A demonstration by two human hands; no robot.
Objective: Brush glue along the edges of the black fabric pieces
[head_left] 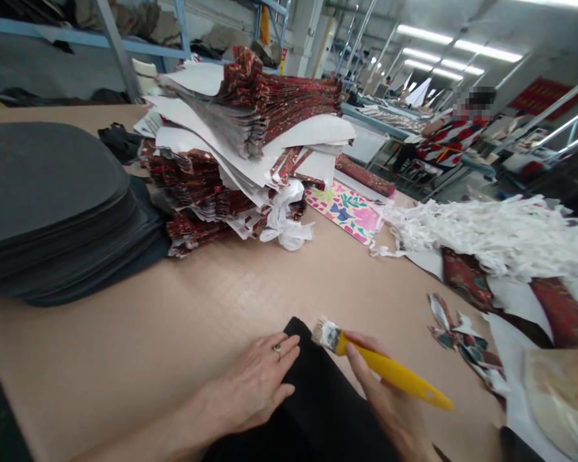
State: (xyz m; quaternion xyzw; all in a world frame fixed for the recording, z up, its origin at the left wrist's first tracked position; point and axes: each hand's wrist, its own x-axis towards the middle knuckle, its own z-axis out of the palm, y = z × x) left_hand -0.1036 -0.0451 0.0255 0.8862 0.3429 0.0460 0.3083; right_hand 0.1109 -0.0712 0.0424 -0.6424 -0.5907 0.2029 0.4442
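Observation:
A black piece of fabric [318, 398] lies on the tan table [212, 301] at the front, its narrow end pointing away from me. My left hand [260, 378] rests flat on its left edge, fingers stretched out and a ring on one of them. In my right hand [390, 398] is a paintbrush [395, 375] with a yellow handle. Its bristles, coated with something whitish, are at the fabric's right edge near the far end; whether they touch it I cannot tell. The near part of the fabric runs out of view.
Dark rounded sheets [52, 192] are stacked at left. Behind the hands stands a tall pile of red patterned fabric pieces [293, 96] with white sheets. White strips [501, 231] heap up at right, near fabric scraps [467, 340] and a plastic container [563, 398]. A person [455, 138] sits farther back.

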